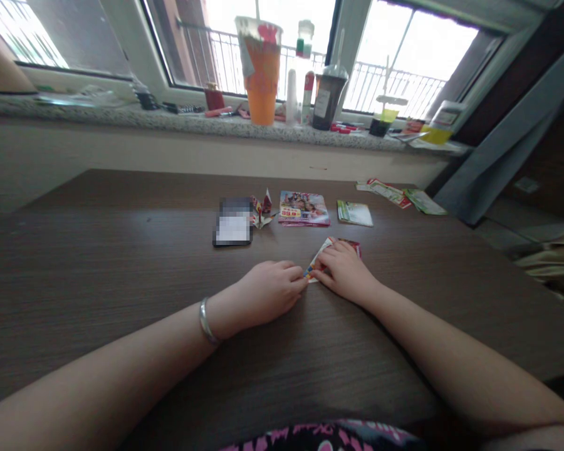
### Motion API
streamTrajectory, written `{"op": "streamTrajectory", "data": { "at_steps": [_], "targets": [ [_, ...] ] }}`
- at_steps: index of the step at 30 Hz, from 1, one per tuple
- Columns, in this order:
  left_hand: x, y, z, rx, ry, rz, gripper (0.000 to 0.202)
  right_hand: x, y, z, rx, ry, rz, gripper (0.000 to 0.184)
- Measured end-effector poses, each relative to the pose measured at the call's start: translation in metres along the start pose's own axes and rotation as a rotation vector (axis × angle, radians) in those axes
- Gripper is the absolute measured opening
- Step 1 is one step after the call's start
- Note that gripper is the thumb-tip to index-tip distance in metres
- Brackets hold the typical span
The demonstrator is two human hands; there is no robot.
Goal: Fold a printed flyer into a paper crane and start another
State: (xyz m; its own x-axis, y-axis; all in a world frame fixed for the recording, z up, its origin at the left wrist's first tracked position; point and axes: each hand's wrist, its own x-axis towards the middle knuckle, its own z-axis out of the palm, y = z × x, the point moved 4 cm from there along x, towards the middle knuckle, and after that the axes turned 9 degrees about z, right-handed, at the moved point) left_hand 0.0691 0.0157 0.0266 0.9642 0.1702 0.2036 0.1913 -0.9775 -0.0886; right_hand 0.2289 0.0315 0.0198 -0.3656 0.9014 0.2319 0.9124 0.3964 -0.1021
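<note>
A folded piece of printed coloured paper [320, 254] lies on the brown wooden table [122, 250]. My left hand [267, 289], with a silver bracelet at the wrist, has its fingers curled and pinches the paper's near corner. My right hand [345, 269] lies flat on top of the paper and presses it down, hiding most of it. Beyond my hands stand a finished paper crane [262, 211] and a phone [233, 222] lying flat.
Farther back lie a stack of printed flyers [303, 208], a green card [355, 213] and more leaflets [389, 191] at the right. The stone windowsill [122, 116] carries an orange cup [262, 69], a dark drink cup [328, 94], bottles and small clutter.
</note>
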Motion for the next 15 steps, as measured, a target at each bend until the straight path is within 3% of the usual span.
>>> {"op": "streamTrajectory", "data": {
  "at_steps": [15],
  "targets": [
    [-0.002, -0.002, -0.011, -0.074, -0.063, -0.016, 0.018, 0.0, 0.003, 0.003, 0.016, -0.02, 0.021, 0.016]
  ]
}}
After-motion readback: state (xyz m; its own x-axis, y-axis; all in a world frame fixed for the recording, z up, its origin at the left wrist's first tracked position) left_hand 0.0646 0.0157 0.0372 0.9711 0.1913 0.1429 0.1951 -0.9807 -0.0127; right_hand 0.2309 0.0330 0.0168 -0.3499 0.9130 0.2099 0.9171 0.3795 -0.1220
